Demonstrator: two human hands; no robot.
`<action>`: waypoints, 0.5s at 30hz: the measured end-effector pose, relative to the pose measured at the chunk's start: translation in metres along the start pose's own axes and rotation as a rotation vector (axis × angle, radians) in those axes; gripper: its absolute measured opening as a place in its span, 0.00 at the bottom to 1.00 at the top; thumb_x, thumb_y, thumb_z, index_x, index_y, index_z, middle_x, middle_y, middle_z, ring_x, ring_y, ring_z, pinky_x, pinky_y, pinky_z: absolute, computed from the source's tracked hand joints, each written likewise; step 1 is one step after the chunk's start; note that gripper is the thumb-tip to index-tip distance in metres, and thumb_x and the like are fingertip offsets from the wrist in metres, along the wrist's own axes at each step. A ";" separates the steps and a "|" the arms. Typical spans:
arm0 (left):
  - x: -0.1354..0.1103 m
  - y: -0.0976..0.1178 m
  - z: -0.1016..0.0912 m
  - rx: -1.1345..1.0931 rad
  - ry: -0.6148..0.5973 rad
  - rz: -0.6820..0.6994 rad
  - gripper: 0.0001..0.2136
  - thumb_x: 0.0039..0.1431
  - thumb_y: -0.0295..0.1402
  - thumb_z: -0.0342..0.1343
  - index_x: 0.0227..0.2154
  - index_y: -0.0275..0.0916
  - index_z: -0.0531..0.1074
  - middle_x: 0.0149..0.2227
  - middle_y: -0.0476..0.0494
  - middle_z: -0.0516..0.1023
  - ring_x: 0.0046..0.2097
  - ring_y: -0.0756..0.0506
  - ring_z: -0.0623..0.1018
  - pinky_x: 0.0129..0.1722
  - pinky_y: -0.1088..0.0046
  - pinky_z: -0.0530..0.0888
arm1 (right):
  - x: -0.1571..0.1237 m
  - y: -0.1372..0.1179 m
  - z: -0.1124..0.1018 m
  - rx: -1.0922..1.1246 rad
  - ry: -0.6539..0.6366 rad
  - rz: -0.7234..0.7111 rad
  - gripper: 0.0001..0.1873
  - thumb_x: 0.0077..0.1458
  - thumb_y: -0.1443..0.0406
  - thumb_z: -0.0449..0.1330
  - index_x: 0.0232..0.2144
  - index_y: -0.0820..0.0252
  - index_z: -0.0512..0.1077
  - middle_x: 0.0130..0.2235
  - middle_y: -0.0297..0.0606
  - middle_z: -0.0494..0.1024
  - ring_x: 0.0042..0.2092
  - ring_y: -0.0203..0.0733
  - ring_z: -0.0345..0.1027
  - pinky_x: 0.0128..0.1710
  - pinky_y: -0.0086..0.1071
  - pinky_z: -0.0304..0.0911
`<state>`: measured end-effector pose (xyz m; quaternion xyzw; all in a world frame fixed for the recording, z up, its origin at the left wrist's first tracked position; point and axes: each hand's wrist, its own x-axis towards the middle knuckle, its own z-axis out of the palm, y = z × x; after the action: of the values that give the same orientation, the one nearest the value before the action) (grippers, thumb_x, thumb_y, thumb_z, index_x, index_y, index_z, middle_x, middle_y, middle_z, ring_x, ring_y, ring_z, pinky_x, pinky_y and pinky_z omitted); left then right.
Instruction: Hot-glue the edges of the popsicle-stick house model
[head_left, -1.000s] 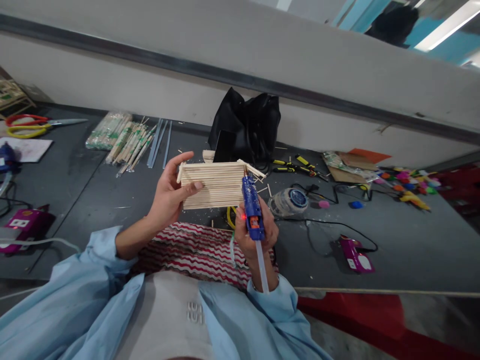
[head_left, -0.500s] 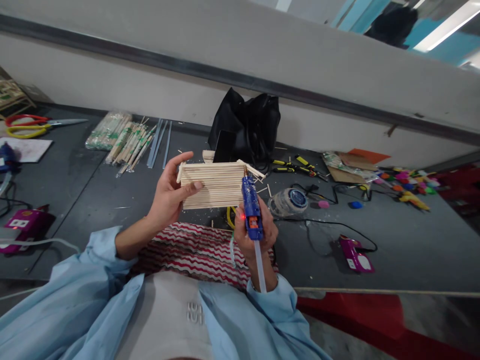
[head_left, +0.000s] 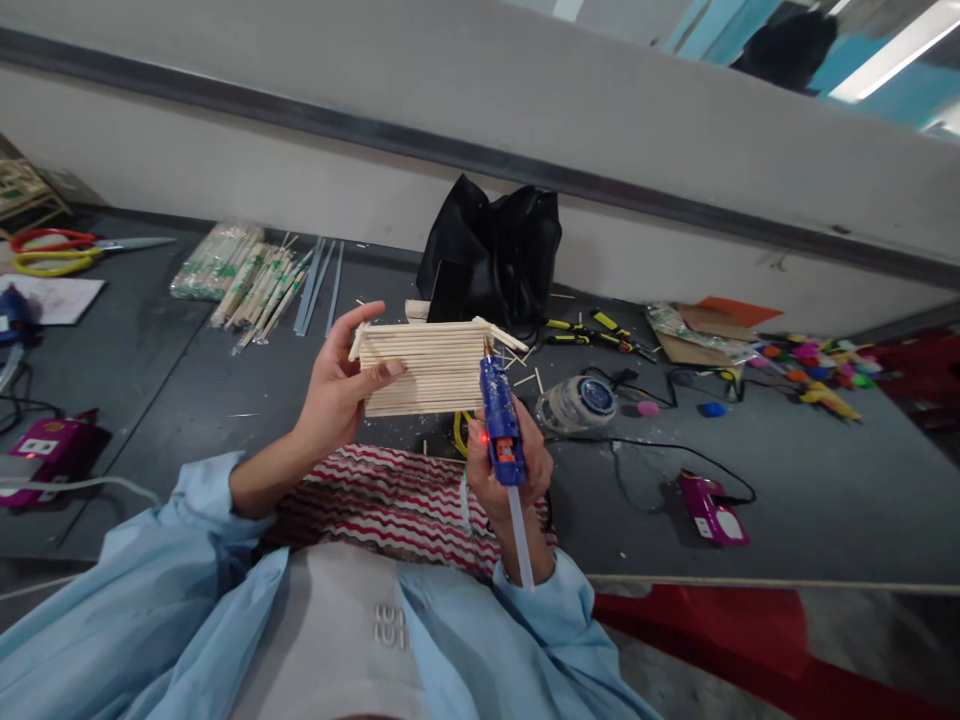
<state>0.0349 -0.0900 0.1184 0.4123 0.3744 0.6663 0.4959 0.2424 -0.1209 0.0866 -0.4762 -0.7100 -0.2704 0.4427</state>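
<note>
Pointing away lengthwise, glue gun (head_left: 501, 425) seemingly touches stick panel (head_left: 427, 368).

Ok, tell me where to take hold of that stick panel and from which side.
Its left short end, from the left, probably, as the left hand does: thumb on the flat front, fingers behind. The stick panel is thin and flat, so it pinches across its faces, and the glue gun in the right hand sits at its right edge.
</note>
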 end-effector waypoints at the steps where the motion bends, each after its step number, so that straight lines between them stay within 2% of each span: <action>1: 0.000 0.000 0.000 -0.003 0.001 -0.004 0.29 0.48 0.36 0.72 0.54 0.47 0.70 0.41 0.48 0.78 0.40 0.46 0.79 0.39 0.71 0.78 | 0.000 0.000 0.000 0.007 0.000 0.001 0.24 0.62 0.58 0.60 0.56 0.64 0.66 0.42 0.47 0.83 0.38 0.44 0.80 0.38 0.31 0.74; 15: 0.000 0.001 0.000 -0.021 -0.004 -0.010 0.30 0.47 0.35 0.72 0.54 0.46 0.70 0.40 0.48 0.77 0.39 0.47 0.79 0.39 0.73 0.78 | -0.001 0.002 0.000 -0.050 -0.012 0.005 0.20 0.62 0.58 0.60 0.52 0.64 0.70 0.42 0.47 0.83 0.38 0.43 0.80 0.37 0.31 0.73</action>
<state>0.0343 -0.0902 0.1194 0.4066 0.3681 0.6670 0.5042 0.2443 -0.1200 0.0857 -0.4906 -0.7045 -0.2841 0.4270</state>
